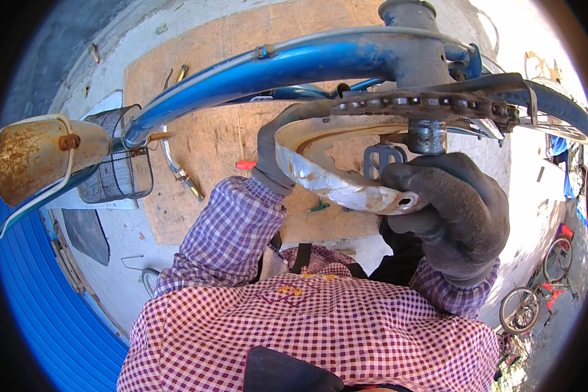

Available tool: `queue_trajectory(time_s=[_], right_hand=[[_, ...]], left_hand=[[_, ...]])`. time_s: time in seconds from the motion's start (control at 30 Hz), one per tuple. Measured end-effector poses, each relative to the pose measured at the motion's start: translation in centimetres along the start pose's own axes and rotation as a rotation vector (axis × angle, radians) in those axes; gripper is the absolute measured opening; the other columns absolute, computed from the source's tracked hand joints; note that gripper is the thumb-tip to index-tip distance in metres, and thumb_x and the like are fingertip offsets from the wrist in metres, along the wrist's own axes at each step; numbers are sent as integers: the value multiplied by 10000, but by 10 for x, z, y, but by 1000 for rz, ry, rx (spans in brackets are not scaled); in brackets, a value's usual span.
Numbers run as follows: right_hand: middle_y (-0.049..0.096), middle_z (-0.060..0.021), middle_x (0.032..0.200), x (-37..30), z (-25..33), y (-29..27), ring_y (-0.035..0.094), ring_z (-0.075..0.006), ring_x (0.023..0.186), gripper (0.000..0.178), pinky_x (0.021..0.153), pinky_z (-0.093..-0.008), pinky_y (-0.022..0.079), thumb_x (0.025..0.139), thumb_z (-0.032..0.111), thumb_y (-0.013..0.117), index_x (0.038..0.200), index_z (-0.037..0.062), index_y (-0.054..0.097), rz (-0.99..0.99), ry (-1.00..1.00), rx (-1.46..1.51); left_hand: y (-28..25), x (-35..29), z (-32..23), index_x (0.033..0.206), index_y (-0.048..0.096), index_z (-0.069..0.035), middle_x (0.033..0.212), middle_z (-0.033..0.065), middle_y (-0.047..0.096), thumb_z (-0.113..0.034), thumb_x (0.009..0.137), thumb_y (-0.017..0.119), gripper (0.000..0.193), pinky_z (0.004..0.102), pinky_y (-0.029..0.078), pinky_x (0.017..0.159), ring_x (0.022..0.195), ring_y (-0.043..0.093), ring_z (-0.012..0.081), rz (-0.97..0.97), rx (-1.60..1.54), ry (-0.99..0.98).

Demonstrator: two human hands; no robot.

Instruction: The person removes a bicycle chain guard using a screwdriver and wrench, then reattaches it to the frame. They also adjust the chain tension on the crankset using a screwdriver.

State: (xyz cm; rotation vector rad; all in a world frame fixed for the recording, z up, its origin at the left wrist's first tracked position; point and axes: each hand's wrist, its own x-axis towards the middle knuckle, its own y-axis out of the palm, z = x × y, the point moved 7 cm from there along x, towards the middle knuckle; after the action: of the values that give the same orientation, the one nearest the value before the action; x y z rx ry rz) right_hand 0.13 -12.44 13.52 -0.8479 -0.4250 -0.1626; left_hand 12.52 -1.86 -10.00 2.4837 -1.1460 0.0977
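Note:
Across the top runs a blue bicycle frame, with its bottom bracket shell upper right. A greasy chain lies around the chainring there, and a bare metal axle end sticks out below it. Directly under the chain is a curved white chain guard, rusty and dented. My gloved right hand is closed on the guard's near right end. At the guard's left curve, my gloved left hand grips it, fingers partly hidden behind. A grey pedal shows through the guard's opening.
A wooden board lies below, bearing a handlebar, a red-handled tool and a green-handled tool. At left are a rusty fender and black mesh basket. Other bicycles lie at lower right.

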Motion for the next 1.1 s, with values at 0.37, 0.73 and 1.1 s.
queue_trajectory(time_s=[0.37, 0.73, 1.1], right_hand=[[747, -196, 906, 0, -1, 2, 768, -305, 837, 463, 652, -357, 603, 812, 269, 806, 1140, -30, 675, -15, 21, -6], [755, -189, 912, 0, -3, 3, 767, -303, 841, 457, 659, -355, 607, 793, 286, 806, 1103, -31, 694, -25, 51, 29], [750, -206, 927, 6, -6, 5, 765, -309, 853, 463, 645, -349, 607, 796, 266, 804, 1121, -43, 690, 5, 38, 13]], left_hand=[[7, 5, 21, 1402, 546, -23, 1334, 155, 636, -134, 901, 806, 576, 353, 582, 1024, 1211, 651, 227, -53, -231, -105], [2, 7, 12, 1402, 545, -31, 1294, 155, 649, -126, 898, 809, 576, 337, 607, 966, 1140, 679, 214, 4, 37, -4], [-8, 2, 26, 1402, 549, -27, 1300, 158, 651, -123, 894, 811, 579, 336, 621, 938, 1117, 693, 225, 104, -447, -291]])
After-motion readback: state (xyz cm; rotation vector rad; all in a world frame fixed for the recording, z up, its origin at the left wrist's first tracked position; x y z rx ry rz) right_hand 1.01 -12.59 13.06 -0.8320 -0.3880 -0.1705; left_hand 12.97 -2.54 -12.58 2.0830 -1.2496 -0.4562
